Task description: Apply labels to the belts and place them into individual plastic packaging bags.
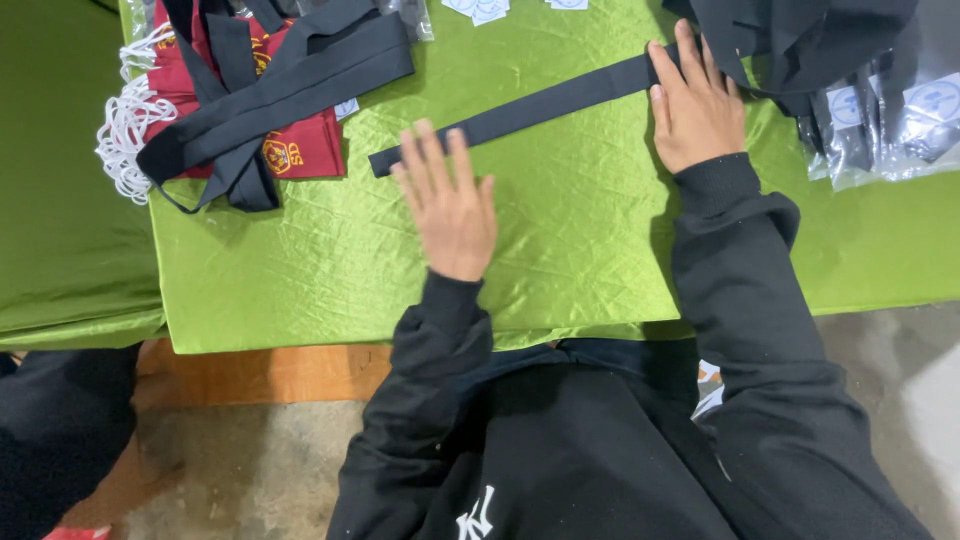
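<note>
Left hand [448, 205] flat, open, fingertips on black strap [520, 112] near end | right hand [695, 105] flat, pressing strap's far end | strap diagonal on green counter [300, 270] | maroon garments [290, 140], black straps piled left [270, 80]

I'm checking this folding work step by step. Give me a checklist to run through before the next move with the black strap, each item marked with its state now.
1. Black strap lies flat and straight on the green cloth: ok, no twist shows.
2. Left hand flat on the strap's near end: ok, fingers spread over it.
3. Right hand pressing the far end: ok, palm down.
4. Far end free of the black fabric pile: cannot tell, the hand and pile cover it.
5. Strap apart from the red garments and their black bands: ok, a gap of green cloth shows.
6. Bare cloth in front of the strap: ok.
</note>
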